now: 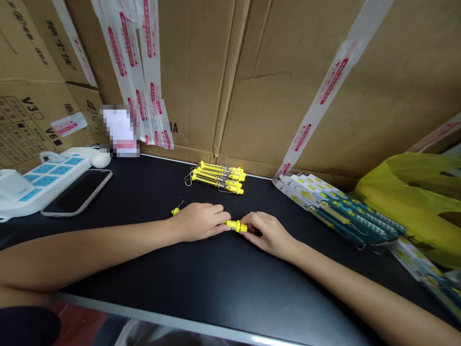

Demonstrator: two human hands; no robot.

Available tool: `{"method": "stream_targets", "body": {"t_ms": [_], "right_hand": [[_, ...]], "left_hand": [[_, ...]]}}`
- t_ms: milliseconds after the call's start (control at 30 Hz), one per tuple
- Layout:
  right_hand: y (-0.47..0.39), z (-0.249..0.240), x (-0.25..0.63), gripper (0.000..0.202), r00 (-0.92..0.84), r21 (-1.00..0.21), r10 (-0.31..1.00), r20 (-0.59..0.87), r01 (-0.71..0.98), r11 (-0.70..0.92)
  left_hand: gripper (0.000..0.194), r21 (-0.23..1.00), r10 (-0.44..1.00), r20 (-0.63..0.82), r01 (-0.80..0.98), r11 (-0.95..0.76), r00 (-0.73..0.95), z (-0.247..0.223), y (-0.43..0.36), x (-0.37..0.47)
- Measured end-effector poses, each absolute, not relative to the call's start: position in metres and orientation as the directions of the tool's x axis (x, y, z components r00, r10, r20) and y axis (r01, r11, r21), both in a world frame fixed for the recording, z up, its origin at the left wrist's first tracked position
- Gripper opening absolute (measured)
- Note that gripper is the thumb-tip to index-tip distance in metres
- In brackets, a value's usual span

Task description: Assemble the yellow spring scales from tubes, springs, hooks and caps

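Observation:
My left hand (201, 221) is closed around the middle of a slim yellow pen-like tool (233, 225), held just above or on the black tabletop. A thin wire hook shows at the tool's left end, past my wrist side. The fingers of my right hand (268, 233) are at the yellow knob on the tool's right end, with thumb and fingertips pinching it. Most of the shaft is hidden by my left hand. Behind my hands lies a pile of several similar yellow tools (218, 178), with wire hooks at their left ends.
Printed packages (334, 206) lie stacked at the right, beside a yellow plastic bag (414, 197). A phone (79, 192) and a white power strip (46, 175) occupy the left of the black table (216, 288). Taped cardboard (194, 72) walls the back.

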State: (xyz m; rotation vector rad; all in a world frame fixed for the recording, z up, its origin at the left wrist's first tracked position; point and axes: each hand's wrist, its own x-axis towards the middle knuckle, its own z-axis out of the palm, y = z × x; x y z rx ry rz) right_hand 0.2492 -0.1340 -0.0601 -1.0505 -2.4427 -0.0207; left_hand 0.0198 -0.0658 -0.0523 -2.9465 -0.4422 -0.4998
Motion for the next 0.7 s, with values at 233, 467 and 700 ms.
{"method": "stream_targets", "body": {"t_ms": [233,467,700], "right_hand": [[-0.1334,-0.0578,0.2491,0.029,-0.561,-0.217,0.748,0.356,0.729,0.650],[-0.1329,-0.0563,0.2479,0.025,-0.604,-0.190,0.726,0.328,0.711,0.677],[-0.1350,-0.0592,0.2493,0.012,-0.586,-0.215,0.684,0.435,0.670,0.710]], "left_hand": [[0.032,-0.066,0.271,0.326,0.308,-0.949,0.906,-0.0520,-0.0659,0.0201],[0.033,-0.075,0.268,0.325,0.308,-0.949,0.907,-0.0513,-0.0659,0.0196],[0.034,-0.080,0.268,0.325,0.309,-0.948,0.907,-0.0520,-0.0657,0.0197]]}}
